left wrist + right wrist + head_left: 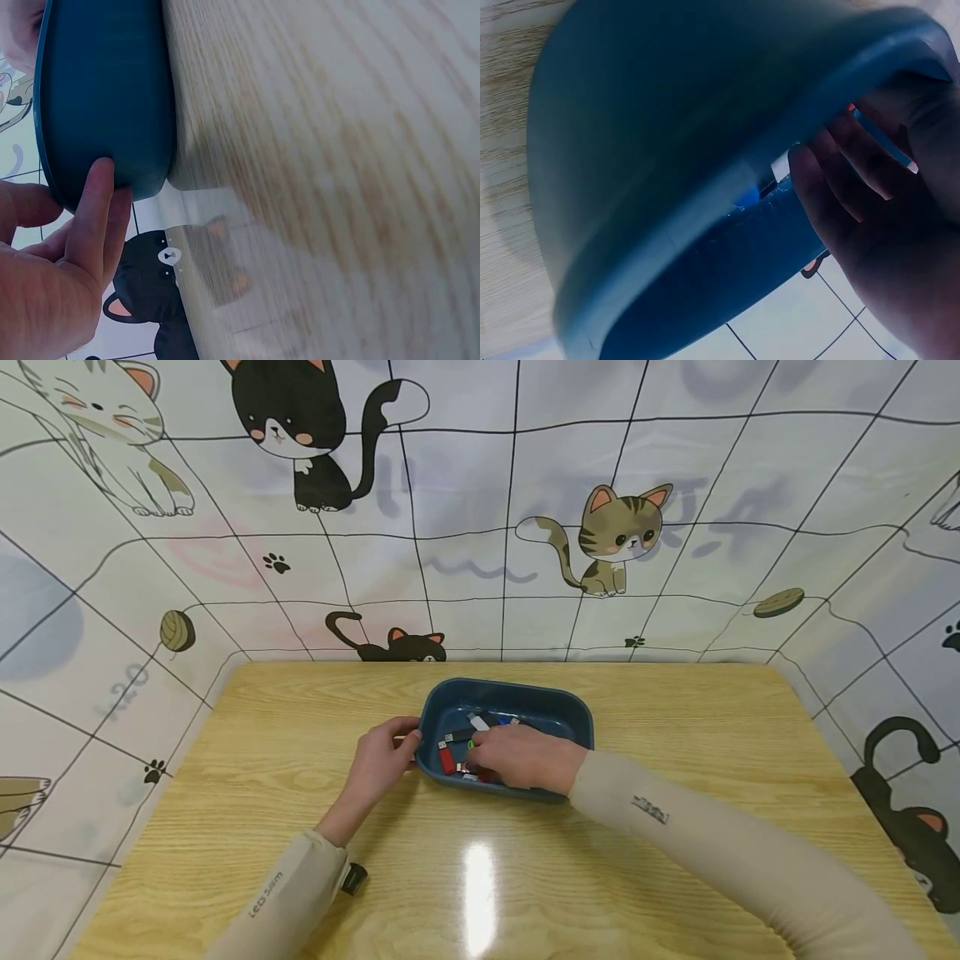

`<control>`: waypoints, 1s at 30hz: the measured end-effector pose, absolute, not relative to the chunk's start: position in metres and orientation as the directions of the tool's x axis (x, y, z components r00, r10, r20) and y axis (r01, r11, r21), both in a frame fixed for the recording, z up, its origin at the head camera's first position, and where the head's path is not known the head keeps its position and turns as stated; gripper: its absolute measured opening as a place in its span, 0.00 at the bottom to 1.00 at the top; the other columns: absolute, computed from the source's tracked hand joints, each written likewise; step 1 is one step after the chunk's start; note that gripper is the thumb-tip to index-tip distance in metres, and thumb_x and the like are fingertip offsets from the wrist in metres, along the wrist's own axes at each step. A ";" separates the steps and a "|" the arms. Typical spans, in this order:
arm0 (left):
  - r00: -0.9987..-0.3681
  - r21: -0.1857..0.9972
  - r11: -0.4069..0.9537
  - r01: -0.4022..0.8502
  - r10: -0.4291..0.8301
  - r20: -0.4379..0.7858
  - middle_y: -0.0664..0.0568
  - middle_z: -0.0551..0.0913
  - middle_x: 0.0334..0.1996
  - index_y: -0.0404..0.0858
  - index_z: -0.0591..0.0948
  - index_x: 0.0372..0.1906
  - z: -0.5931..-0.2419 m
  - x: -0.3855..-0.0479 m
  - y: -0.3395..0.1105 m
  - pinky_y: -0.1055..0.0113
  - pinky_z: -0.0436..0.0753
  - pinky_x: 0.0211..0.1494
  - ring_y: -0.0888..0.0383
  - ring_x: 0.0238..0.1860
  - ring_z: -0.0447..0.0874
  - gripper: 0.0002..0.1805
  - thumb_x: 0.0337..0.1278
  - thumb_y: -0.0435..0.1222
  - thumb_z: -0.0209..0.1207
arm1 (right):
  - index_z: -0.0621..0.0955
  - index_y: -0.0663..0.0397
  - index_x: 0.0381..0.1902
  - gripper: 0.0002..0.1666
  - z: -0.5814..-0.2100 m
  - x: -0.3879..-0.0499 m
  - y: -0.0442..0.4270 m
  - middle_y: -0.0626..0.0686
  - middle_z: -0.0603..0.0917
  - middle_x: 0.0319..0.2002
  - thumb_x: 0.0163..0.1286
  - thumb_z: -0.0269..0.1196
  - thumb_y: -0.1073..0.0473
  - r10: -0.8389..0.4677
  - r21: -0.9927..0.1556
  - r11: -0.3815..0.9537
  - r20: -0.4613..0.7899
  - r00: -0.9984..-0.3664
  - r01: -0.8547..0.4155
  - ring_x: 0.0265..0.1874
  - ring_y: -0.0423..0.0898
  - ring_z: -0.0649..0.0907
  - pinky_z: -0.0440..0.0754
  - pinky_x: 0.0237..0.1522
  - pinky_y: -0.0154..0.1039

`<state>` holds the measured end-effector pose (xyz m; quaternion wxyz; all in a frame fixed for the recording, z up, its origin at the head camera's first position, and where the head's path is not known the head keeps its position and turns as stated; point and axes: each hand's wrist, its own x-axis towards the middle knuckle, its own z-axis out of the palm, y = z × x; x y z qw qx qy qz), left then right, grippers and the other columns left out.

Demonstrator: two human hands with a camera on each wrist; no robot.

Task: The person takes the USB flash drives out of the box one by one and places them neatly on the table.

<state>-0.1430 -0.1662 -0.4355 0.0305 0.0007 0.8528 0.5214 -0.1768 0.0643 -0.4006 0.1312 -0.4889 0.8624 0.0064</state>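
A dark blue plastic bin stands on the wooden table, with several USB flash drives inside. Among them are a red one, a black one and a white one. My left hand is at the bin's left end; in the left wrist view its extended fingers touch the outer wall and the thumb lies by the rim. My right hand reaches over the near rim into the bin, fingers bent down among the drives. Its fingertips are largely hidden, so what they hold does not show.
The pale wood table extends around the bin on every side. Behind it and at both sides hangs a white sheet with cartoon cats and grid lines. Beside the left sleeve cuff a small black object shows.
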 end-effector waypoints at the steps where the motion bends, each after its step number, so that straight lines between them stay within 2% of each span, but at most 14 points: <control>1: -0.998 0.890 0.456 -0.029 0.033 -0.050 0.34 0.84 0.55 0.27 0.80 0.63 -0.435 -0.143 -0.166 0.59 0.90 0.41 0.44 0.47 0.90 0.18 0.76 0.31 0.55 | 0.88 0.45 0.51 0.16 -0.401 -0.177 0.064 0.46 0.82 0.34 0.68 0.70 0.68 -0.841 -0.113 0.521 -0.234 -0.487 -0.846 0.30 0.42 0.76 0.79 0.37 0.35; 8: -0.999 0.891 0.454 -0.020 0.035 -0.040 0.34 0.84 0.55 0.27 0.80 0.62 -0.435 -0.142 -0.165 0.58 0.90 0.41 0.43 0.47 0.90 0.18 0.76 0.31 0.55 | 0.88 0.45 0.51 0.17 -0.403 -0.178 0.065 0.46 0.85 0.38 0.68 0.71 0.68 -0.839 -0.097 0.521 -0.243 -0.488 -0.848 0.33 0.41 0.78 0.83 0.42 0.35; 12: -0.999 0.895 0.445 -0.016 0.036 -0.036 0.34 0.84 0.54 0.27 0.80 0.62 -0.436 -0.142 -0.165 0.59 0.90 0.40 0.43 0.46 0.90 0.17 0.76 0.31 0.55 | 0.88 0.47 0.48 0.14 -0.400 -0.177 0.070 0.45 0.85 0.39 0.68 0.70 0.67 -0.832 -0.117 0.538 -0.235 -0.503 -0.835 0.34 0.41 0.79 0.84 0.43 0.36; 16: -0.999 0.899 0.437 -0.024 0.034 -0.043 0.34 0.85 0.54 0.28 0.80 0.62 -0.437 -0.142 -0.166 0.59 0.90 0.40 0.43 0.46 0.90 0.17 0.76 0.31 0.55 | 0.86 0.48 0.44 0.08 -0.394 -0.176 0.081 0.45 0.84 0.38 0.68 0.72 0.62 -0.820 -0.137 0.564 -0.208 -0.533 -0.814 0.35 0.41 0.80 0.84 0.43 0.36; 20: -0.998 0.899 0.438 -0.032 0.031 -0.051 0.34 0.84 0.54 0.28 0.80 0.63 -0.437 -0.143 -0.166 0.60 0.90 0.40 0.44 0.47 0.90 0.18 0.76 0.31 0.55 | 0.85 0.47 0.43 0.10 -0.387 -0.175 0.094 0.44 0.82 0.38 0.67 0.74 0.56 -0.792 -0.160 0.608 -0.199 -0.578 -0.778 0.34 0.41 0.79 0.83 0.40 0.37; 25: -0.998 0.898 0.439 -0.037 0.030 -0.056 0.34 0.84 0.55 0.28 0.80 0.63 -0.436 -0.143 -0.166 0.60 0.90 0.41 0.43 0.48 0.89 0.18 0.76 0.31 0.55 | 0.84 0.46 0.41 0.08 -0.379 -0.170 0.111 0.43 0.81 0.37 0.68 0.73 0.56 -0.767 -0.219 0.642 -0.168 -0.619 -0.735 0.34 0.41 0.77 0.80 0.38 0.36; 30: -0.998 0.903 0.429 -0.036 0.032 -0.055 0.33 0.84 0.55 0.28 0.80 0.63 -0.435 -0.142 -0.166 0.60 0.90 0.41 0.43 0.48 0.89 0.18 0.76 0.31 0.55 | 0.84 0.46 0.42 0.08 -0.371 -0.165 0.132 0.42 0.81 0.39 0.68 0.73 0.58 -0.766 -0.284 0.630 -0.072 -0.639 -0.723 0.35 0.40 0.78 0.82 0.40 0.37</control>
